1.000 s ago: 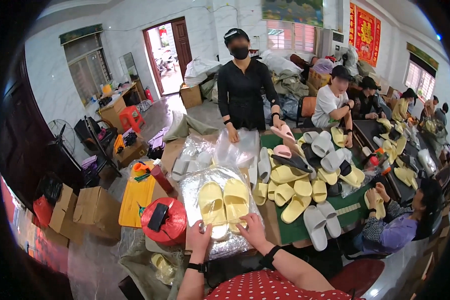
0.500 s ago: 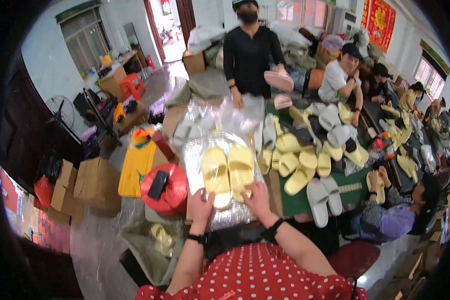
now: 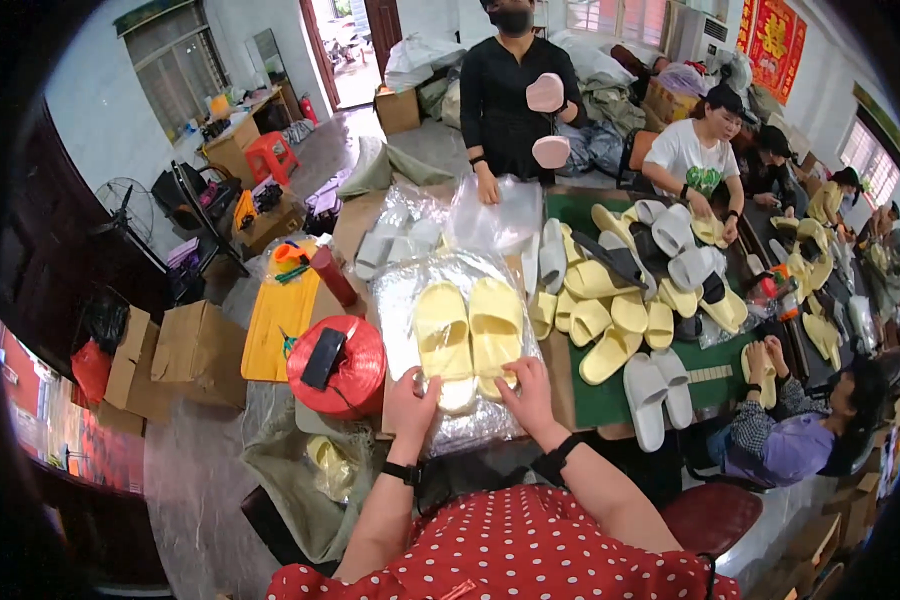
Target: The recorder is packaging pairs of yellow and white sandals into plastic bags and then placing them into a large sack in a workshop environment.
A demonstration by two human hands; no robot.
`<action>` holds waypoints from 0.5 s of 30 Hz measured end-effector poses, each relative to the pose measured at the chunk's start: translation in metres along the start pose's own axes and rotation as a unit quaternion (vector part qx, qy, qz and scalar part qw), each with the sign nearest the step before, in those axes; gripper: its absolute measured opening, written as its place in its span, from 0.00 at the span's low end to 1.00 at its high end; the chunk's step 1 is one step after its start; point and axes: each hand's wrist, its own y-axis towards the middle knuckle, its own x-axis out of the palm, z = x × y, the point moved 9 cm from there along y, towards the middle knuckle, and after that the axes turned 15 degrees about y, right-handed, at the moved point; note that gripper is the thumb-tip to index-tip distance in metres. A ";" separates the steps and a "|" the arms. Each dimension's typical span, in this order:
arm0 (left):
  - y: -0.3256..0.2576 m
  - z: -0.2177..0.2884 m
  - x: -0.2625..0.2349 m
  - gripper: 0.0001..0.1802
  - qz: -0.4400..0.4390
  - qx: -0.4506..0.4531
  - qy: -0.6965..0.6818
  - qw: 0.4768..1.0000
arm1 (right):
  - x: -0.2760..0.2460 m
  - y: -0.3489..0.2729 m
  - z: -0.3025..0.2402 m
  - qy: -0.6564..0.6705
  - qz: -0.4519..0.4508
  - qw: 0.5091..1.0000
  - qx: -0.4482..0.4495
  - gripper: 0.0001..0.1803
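Observation:
A pair of pale yellow slippers (image 3: 442, 335) lies side by side, toes away from me, on a stack of shiny clear plastic bags (image 3: 395, 310). Thin film gleams around the pair, which seems to be inside a bag. My left hand (image 3: 411, 408) is closed at the bag's near edge, its thumb beside the left slipper's heel. At the right slipper's heel, my right hand (image 3: 530, 398) pinches the film between thumb and fingers. How much of each grip touches the slippers themselves I cannot tell.
Loose yellow and grey slippers (image 3: 610, 355) crowd the green mat at right. A red twine roll (image 3: 355, 395) bearing a black phone (image 3: 322, 358) stands at left. Across the table a co-worker holds pink slippers (image 3: 546, 93); other people sit at right. Cardboard boxes (image 3: 198, 355) stand on the floor.
The view has shifted slightly; my hands stay at the slippers' heels. Across the table, the pink slippers have been lifted and turned upright. The person in white has lowered their hands to a yellow slipper.

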 end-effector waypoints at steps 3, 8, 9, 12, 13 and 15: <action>0.002 0.005 -0.006 0.25 0.043 0.030 0.010 0.999 | 0.002 0.003 0.004 0.001 0.004 1.000 0.001 0.15; 0.014 0.004 -0.003 0.23 0.031 0.034 -0.025 0.999 | 0.004 0.012 0.008 0.013 0.004 1.000 0.018 0.15; 0.015 0.006 -0.003 0.23 0.033 0.036 -0.025 0.999 | 0.002 0.014 0.008 0.001 0.010 1.000 0.010 0.15; 0.011 0.016 -0.004 0.23 0.012 0.035 0.013 0.999 | -0.007 0.005 0.002 -0.016 0.018 1.000 0.011 0.15; 0.007 0.010 -0.004 0.23 0.039 0.043 -0.021 0.998 | -0.006 0.005 0.002 -0.026 0.015 1.000 0.007 0.15; 0.004 0.020 0.003 0.23 -0.046 0.012 -0.039 0.998 | -0.004 -0.006 0.028 -0.071 0.002 0.996 0.046 0.14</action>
